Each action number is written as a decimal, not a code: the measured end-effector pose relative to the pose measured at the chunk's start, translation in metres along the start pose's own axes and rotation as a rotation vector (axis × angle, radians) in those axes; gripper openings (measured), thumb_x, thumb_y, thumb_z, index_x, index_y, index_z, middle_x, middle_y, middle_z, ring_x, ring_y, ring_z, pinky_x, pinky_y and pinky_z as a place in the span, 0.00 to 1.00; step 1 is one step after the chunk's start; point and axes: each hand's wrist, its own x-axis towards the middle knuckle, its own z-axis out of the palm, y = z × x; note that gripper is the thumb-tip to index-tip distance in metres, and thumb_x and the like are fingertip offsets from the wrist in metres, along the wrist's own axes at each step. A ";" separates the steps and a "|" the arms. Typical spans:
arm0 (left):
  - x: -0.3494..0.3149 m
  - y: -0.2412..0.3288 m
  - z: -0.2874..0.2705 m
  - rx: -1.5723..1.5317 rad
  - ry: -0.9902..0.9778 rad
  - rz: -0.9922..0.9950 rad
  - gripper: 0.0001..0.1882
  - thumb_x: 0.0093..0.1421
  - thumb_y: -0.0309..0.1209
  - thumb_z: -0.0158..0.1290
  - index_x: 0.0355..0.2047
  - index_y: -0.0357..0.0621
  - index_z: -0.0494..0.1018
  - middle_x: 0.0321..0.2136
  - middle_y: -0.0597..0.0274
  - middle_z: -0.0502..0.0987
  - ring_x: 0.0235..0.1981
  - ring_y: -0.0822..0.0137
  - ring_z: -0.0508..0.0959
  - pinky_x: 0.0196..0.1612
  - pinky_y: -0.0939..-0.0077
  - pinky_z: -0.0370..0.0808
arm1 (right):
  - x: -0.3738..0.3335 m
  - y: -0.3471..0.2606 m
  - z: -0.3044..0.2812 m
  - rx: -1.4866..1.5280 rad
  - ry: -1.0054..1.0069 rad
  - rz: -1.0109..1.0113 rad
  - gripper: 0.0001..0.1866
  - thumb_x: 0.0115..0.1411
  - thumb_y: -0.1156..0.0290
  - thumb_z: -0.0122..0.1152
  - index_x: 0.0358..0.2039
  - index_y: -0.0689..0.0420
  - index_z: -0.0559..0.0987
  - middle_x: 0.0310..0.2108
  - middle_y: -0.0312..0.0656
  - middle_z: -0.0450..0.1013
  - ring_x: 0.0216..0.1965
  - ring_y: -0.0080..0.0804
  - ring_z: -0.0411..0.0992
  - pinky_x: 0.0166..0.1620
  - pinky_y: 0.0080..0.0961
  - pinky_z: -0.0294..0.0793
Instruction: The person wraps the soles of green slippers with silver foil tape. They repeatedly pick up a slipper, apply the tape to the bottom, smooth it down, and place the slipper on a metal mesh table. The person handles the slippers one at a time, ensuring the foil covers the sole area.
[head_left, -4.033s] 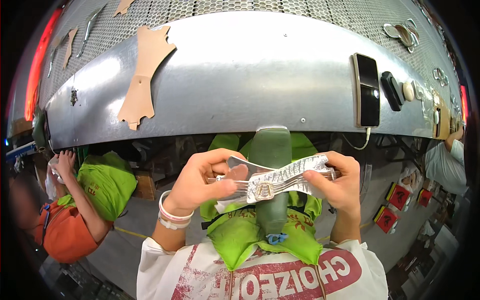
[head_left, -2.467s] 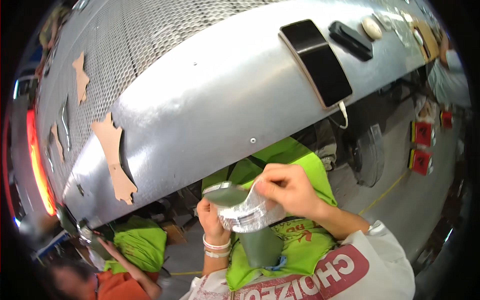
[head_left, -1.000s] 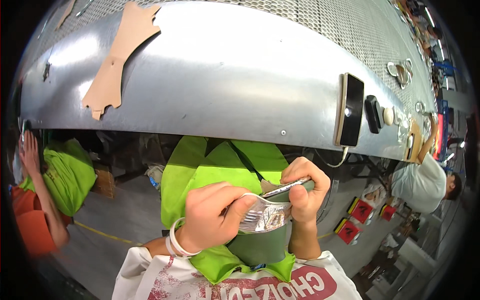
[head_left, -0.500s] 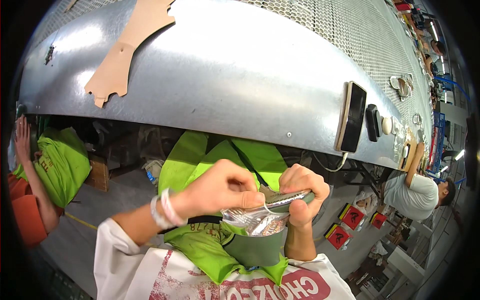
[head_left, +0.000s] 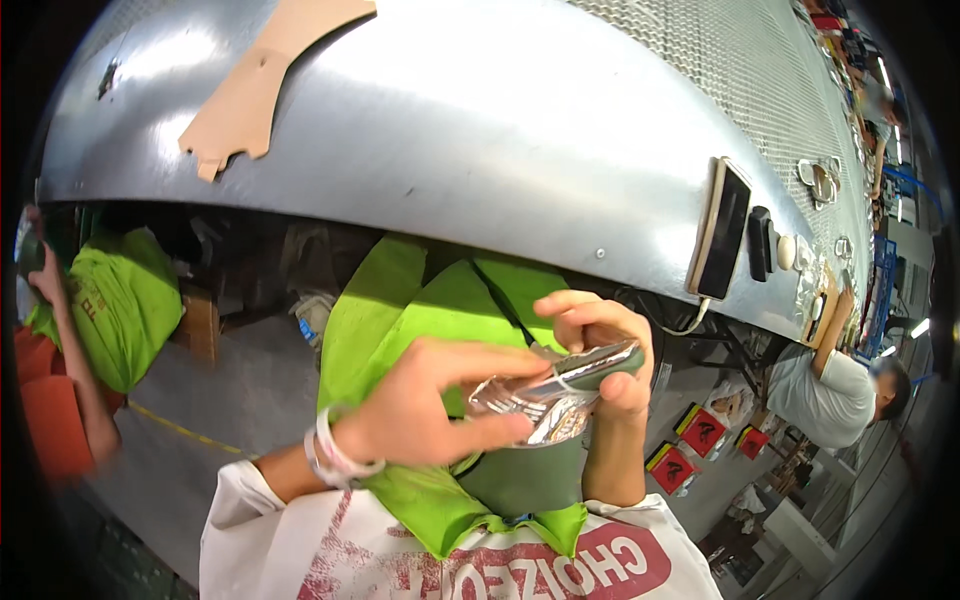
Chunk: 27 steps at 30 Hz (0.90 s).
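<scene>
Over my lap, a dark green boot-like item is held up, with shiny clear plastic film wrapped over its upper end and a thin pale band across it. My left hand, slightly blurred, has its fingers along the top of the film and its thumb below, closed on the film. On the other side, my right hand grips the item's dark edge between thumb and fingers, the index finger raised and bent. The item's exact kind is hard to tell under the film. Bands circle my left wrist.
A metal worktable stands ahead, bearing a tan flat cutout, a charging phone and a black object. Red boxes stand on the floor at right. Co-workers sit left and right.
My left hand has gone from a pinch at the film to stretched fingers along it. My right fingers have loosened and lifted somewhat. At left, the co-worker's hand now holds something dark.
</scene>
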 end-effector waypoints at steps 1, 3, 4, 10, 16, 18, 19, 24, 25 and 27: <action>-0.006 -0.017 -0.005 -0.280 -0.084 -0.140 0.23 0.58 0.27 0.58 0.52 0.29 0.70 0.47 0.49 0.77 0.48 0.62 0.77 0.53 0.69 0.72 | -0.003 0.005 -0.014 0.004 -0.101 0.016 0.34 0.47 0.54 0.69 0.45 0.71 0.78 0.39 0.54 0.79 0.26 0.22 0.59 0.29 0.19 0.60; -0.020 -0.029 -0.001 -0.740 0.060 -0.268 0.20 0.63 0.26 0.54 0.54 0.32 0.67 0.50 0.55 0.74 0.50 0.69 0.74 0.50 0.75 0.74 | -0.006 0.003 -0.014 -0.036 -0.058 0.025 0.29 0.48 0.54 0.68 0.39 0.70 0.80 0.30 0.51 0.80 0.27 0.24 0.62 0.28 0.21 0.62; -0.027 -0.035 -0.002 -0.815 0.078 -0.292 0.19 0.65 0.26 0.52 0.54 0.32 0.65 0.50 0.54 0.73 0.50 0.68 0.73 0.49 0.76 0.74 | -0.008 0.001 -0.017 -0.063 -0.016 0.049 0.28 0.48 0.54 0.67 0.37 0.70 0.81 0.29 0.52 0.80 0.27 0.26 0.64 0.28 0.21 0.63; -0.055 -0.045 0.019 -0.364 0.055 -0.378 0.15 0.68 0.31 0.48 0.47 0.29 0.68 0.45 0.54 0.75 0.45 0.69 0.77 0.48 0.71 0.77 | -0.018 0.016 -0.020 0.069 0.106 -0.034 0.23 0.49 0.57 0.65 0.32 0.68 0.81 0.27 0.53 0.79 0.28 0.29 0.64 0.29 0.24 0.66; -0.046 -0.043 0.034 -0.249 0.171 -0.435 0.13 0.67 0.31 0.52 0.34 0.29 0.73 0.28 0.63 0.78 0.30 0.77 0.78 0.32 0.81 0.78 | -0.025 0.029 -0.028 0.230 0.097 -0.143 0.19 0.49 0.60 0.63 0.32 0.66 0.81 0.29 0.53 0.80 0.26 0.27 0.58 0.27 0.24 0.58; -0.041 -0.046 0.039 -0.309 0.182 -0.438 0.14 0.66 0.33 0.53 0.31 0.30 0.73 0.25 0.65 0.78 0.26 0.78 0.77 0.29 0.83 0.77 | -0.028 0.035 -0.029 0.278 0.107 -0.184 0.18 0.49 0.60 0.63 0.31 0.65 0.81 0.30 0.53 0.80 0.26 0.27 0.57 0.27 0.24 0.56; -0.035 -0.047 0.041 -0.366 0.172 -0.456 0.15 0.66 0.34 0.53 0.31 0.30 0.73 0.24 0.66 0.77 0.23 0.78 0.76 0.28 0.83 0.75 | -0.030 0.036 -0.029 0.249 0.112 -0.187 0.18 0.51 0.57 0.63 0.31 0.62 0.81 0.30 0.51 0.80 0.26 0.26 0.57 0.27 0.24 0.55; -0.019 -0.076 0.028 -0.520 -0.311 -0.702 0.15 0.66 0.34 0.53 0.27 0.34 0.73 0.21 0.67 0.75 0.20 0.78 0.73 0.23 0.84 0.70 | -0.034 0.052 -0.030 0.378 0.064 -0.298 0.20 0.56 0.49 0.62 0.32 0.55 0.78 0.29 0.43 0.80 0.28 0.24 0.56 0.28 0.24 0.54; -0.016 -0.076 0.029 -0.545 -0.307 -0.708 0.15 0.66 0.33 0.53 0.27 0.34 0.73 0.21 0.67 0.74 0.21 0.78 0.73 0.23 0.84 0.70 | -0.032 0.050 -0.029 0.381 0.071 -0.308 0.20 0.56 0.49 0.62 0.32 0.55 0.78 0.29 0.43 0.80 0.28 0.24 0.56 0.29 0.24 0.54; -0.017 -0.071 0.031 -0.567 -0.229 -0.677 0.14 0.66 0.32 0.53 0.27 0.34 0.74 0.21 0.67 0.74 0.22 0.78 0.73 0.24 0.84 0.70 | -0.034 0.045 -0.026 0.379 0.107 -0.300 0.20 0.54 0.50 0.64 0.31 0.56 0.79 0.29 0.45 0.80 0.27 0.25 0.56 0.28 0.23 0.53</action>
